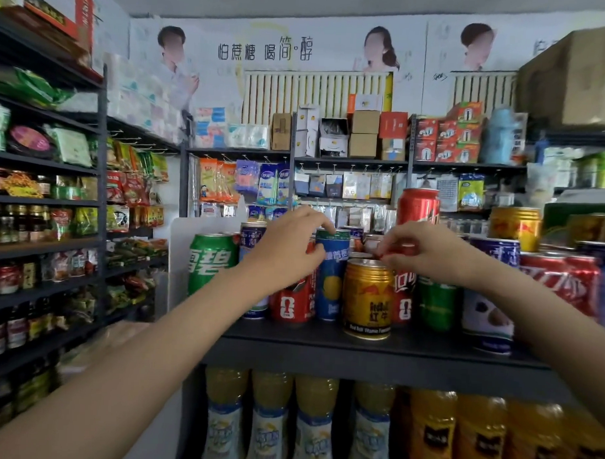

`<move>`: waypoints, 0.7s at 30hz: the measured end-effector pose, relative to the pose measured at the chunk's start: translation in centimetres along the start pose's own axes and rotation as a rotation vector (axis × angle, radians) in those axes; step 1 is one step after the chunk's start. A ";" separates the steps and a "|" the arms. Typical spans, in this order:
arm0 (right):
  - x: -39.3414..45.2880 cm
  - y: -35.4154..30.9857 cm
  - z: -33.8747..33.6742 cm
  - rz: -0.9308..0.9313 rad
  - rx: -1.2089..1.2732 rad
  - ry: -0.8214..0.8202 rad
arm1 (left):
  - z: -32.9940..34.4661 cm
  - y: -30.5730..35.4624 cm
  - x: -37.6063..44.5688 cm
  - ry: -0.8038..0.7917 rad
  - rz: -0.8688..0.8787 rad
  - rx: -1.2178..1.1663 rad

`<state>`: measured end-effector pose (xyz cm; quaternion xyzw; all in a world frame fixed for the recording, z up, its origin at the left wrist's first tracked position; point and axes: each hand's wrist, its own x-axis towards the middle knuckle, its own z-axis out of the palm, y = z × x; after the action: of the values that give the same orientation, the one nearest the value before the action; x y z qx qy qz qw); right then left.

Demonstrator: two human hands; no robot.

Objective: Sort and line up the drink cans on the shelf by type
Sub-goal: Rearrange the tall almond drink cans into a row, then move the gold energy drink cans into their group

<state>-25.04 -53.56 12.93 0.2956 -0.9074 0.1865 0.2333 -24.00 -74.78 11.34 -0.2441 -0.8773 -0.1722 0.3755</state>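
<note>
Sorting has barely begun: the left hand (286, 252) pinches the blue can (331, 275), the right hand (427, 251) pinches a red can (402, 294), mixed cans (367, 300) all around both grips.

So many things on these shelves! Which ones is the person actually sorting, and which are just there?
Part of the job:
- green can
- blue can, gripped by the left hand
- gold can
- red can, gripped by the right hand

Just there:
- juice bottles below
- snack packets
- boxes up top
</note>
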 end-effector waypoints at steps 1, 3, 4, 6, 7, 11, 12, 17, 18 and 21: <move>-0.4 0.2 0.1 -0.005 0.001 0.017 | 0.4 0.3 -0.1 -0.008 0.006 -0.009; -0.9 0.6 0.4 -0.010 -0.041 0.092 | 1.1 0.9 -0.1 -0.026 0.028 -0.006; -1.1 0.8 0.6 -0.007 -0.064 0.127 | 1.4 1.1 -0.1 -0.033 0.041 0.003; -1.5 1.0 1.2 -0.003 -0.103 0.156 | 2.1 1.3 -0.1 -0.050 0.058 0.024; -1.8 1.0 1.6 -0.003 -0.107 0.153 | 2.4 1.4 0.0 -0.063 0.064 0.030; -2.7 1.2 2.9 0.016 -0.018 0.170 | 3.2 1.8 -0.1 -0.090 0.075 0.015; -2.8 1.2 3.1 0.022 0.010 0.179 | 3.4 1.8 -0.1 -0.090 0.068 0.006; -3.1 1.1 3.9 0.032 0.140 0.222 | 3.6 1.8 -0.3 -0.118 0.050 -0.061; -3.2 1.1 4.1 0.035 0.178 0.219 | 3.5 1.7 -0.4 -0.141 0.043 -0.088; -3.8 0.7 4.9 0.067 0.256 0.155 | 3.6 1.6 -0.7 -0.219 0.003 -0.227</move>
<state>-24.26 -53.63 6.72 0.2773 -0.8648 0.3307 0.2566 -24.76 -71.89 8.68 -0.3035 -0.8876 -0.2419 0.2481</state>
